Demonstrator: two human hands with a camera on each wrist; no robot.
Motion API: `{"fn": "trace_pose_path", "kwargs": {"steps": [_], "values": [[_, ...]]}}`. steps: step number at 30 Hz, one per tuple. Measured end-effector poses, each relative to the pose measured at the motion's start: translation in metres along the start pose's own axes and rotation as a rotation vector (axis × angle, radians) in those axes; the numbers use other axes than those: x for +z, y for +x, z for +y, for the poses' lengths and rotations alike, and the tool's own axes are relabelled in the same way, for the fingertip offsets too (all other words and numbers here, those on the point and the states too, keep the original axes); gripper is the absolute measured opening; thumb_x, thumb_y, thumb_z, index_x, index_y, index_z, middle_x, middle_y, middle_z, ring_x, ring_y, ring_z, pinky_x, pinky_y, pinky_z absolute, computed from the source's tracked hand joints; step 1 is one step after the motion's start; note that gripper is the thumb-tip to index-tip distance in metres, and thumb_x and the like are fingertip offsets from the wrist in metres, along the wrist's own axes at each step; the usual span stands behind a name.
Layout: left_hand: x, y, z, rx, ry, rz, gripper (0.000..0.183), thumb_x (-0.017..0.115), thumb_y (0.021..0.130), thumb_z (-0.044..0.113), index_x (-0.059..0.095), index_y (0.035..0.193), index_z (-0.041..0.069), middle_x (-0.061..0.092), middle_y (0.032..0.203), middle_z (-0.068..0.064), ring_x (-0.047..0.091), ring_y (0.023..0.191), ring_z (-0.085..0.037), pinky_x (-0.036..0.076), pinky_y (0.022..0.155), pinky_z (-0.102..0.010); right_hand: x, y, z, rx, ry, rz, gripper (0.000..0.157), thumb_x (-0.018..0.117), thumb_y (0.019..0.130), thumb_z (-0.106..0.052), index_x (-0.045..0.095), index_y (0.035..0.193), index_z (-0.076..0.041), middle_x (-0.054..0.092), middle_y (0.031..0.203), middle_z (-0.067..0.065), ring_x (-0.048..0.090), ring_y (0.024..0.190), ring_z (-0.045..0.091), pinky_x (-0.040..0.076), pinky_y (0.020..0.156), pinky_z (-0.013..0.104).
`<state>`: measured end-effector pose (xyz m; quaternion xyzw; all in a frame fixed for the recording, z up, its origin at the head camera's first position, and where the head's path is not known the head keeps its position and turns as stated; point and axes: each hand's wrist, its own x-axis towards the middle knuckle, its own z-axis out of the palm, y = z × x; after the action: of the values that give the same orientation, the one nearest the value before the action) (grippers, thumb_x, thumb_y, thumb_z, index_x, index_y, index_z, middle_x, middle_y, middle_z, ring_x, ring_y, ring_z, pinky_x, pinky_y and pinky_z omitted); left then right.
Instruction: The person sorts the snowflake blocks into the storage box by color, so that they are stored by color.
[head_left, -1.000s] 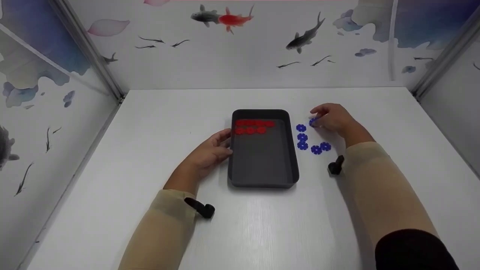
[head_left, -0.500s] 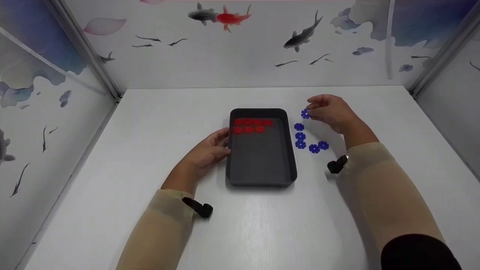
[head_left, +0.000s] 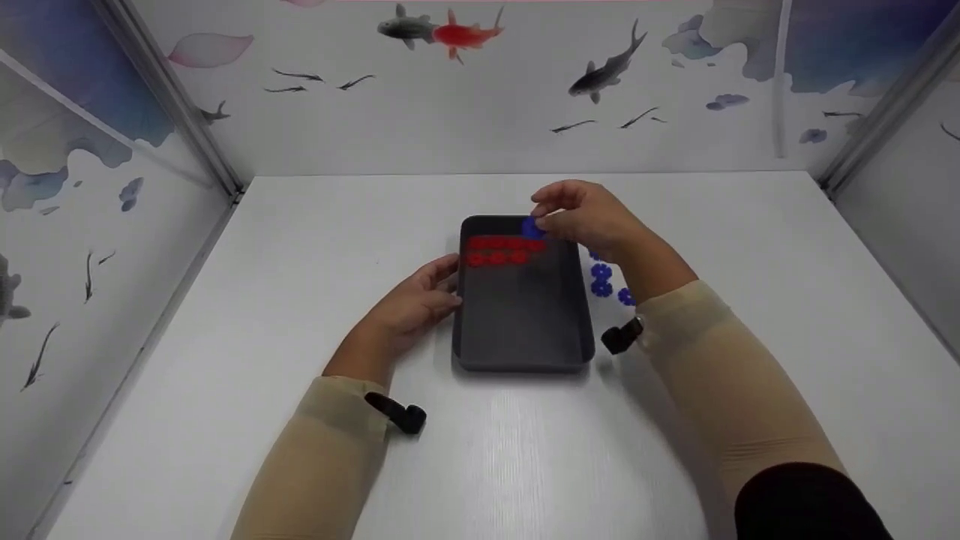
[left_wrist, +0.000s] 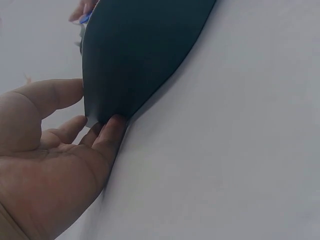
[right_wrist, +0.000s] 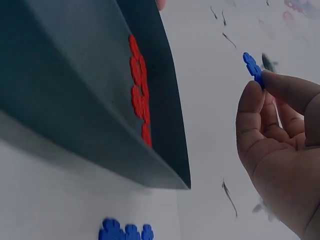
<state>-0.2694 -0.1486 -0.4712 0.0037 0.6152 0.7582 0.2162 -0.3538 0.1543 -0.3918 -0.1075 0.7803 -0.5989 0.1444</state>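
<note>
Red discs lie in two rows at the far end of the tray in the head view; over that end the right hand pinches a blue disc, and loose blue discs lie right of the tray. In the left wrist view, the left hand, half open, touches the tray's side. In the right wrist view, thumb and forefinger hold the disc by its edge

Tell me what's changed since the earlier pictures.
The right hand has lifted a blue piece off the table and moved left, holding it over the far end of the tray. The left hand stays against the tray's side; the red pieces inside are unchanged.
</note>
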Motion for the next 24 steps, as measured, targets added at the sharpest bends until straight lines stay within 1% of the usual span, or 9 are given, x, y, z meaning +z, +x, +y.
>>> {"fn": "trace_pose_path", "kwargs": {"steps": [4,7,9,11,15,17,19,24], "values": [[0.000,0.000,0.000,0.001,0.006,-0.005,0.084,0.060,0.095,-0.012,0.032,0.169,0.016,0.033,0.177,-0.003,0.036,0.162,-0.019,0.037,0.129,-0.040,0.021,0.008,-0.006,-0.008,-0.010,-0.042,0.027,0.076,0.098,-0.010,0.073,0.123,-0.017,0.072,0.116,0.005,0.070,0.104,0.024,0.063,0.090,0.031],[0.000,0.001,0.000,0.002,0.014,-0.013,0.083,0.060,0.095,-0.011,0.031,0.169,0.016,0.032,0.177,-0.004,0.036,0.162,-0.020,0.035,0.130,-0.041,0.034,0.015,-0.007,-0.016,-0.002,-0.064,0.026,0.077,0.098,-0.008,0.074,0.123,-0.016,0.073,0.113,0.004,0.070,0.104,0.021,0.062,0.092,0.029],[0.000,0.000,0.001,0.004,0.017,-0.018,0.083,0.060,0.096,-0.010,0.031,0.169,0.015,0.032,0.177,-0.005,0.036,0.162,-0.021,0.035,0.131,-0.042,0.041,0.020,-0.008,-0.016,0.018,-0.079,0.027,0.076,0.097,-0.005,0.074,0.123,-0.015,0.073,0.112,0.004,0.070,0.104,0.020,0.062,0.089,0.026],[0.000,0.001,0.001,0.005,0.019,-0.027,0.083,0.060,0.096,-0.011,0.030,0.169,0.015,0.031,0.177,-0.006,0.035,0.162,-0.021,0.034,0.131,-0.042,0.047,0.024,-0.007,-0.007,0.038,-0.091,0.029,0.075,0.097,-0.003,0.073,0.124,-0.013,0.074,0.110,0.004,0.070,0.103,0.018,0.061,0.089,0.026],[-0.001,0.000,0.001,0.006,0.026,-0.034,0.082,0.058,0.097,-0.011,0.029,0.169,0.014,0.031,0.177,-0.007,0.036,0.162,-0.021,0.035,0.131,-0.041,0.058,0.033,-0.004,0.022,0.078,-0.111,0.035,0.074,0.097,0.001,0.070,0.131,-0.005,0.074,0.108,0.004,0.070,0.100,0.018,0.061,0.096,0.036],[-0.001,0.000,0.002,0.005,0.030,-0.033,0.081,0.058,0.097,-0.011,0.030,0.169,0.015,0.032,0.177,-0.006,0.037,0.161,-0.020,0.035,0.130,-0.041,0.064,0.037,-0.002,0.035,0.080,-0.119,0.037,0.074,0.097,0.000,0.069,0.133,-0.004,0.074,0.107,0.003,0.069,0.100,0.018,0.059,0.099,0.040],[-0.002,0.000,0.002,0.007,0.020,-0.038,0.082,0.058,0.097,-0.011,0.029,0.169,0.014,0.033,0.176,-0.006,0.038,0.161,-0.020,0.036,0.130,-0.041,0.070,0.042,0.002,0.042,0.084,-0.136,0.037,0.074,0.097,0.000,0.069,0.133,-0.003,0.074,0.106,0.003,0.070,0.098,0.017,0.060,0.097,0.040],[-0.003,0.001,0.001,0.011,-0.006,-0.045,0.083,0.058,0.096,-0.013,0.029,0.168,0.013,0.035,0.175,-0.007,0.040,0.159,-0.020,0.037,0.129,-0.040,0.078,0.048,0.015,0.064,0.030,-0.183,0.029,0.074,0.098,-0.002,0.073,0.125,-0.010,0.074,0.107,0.005,0.069,0.094,0.019,0.062,0.086,0.032]]}}
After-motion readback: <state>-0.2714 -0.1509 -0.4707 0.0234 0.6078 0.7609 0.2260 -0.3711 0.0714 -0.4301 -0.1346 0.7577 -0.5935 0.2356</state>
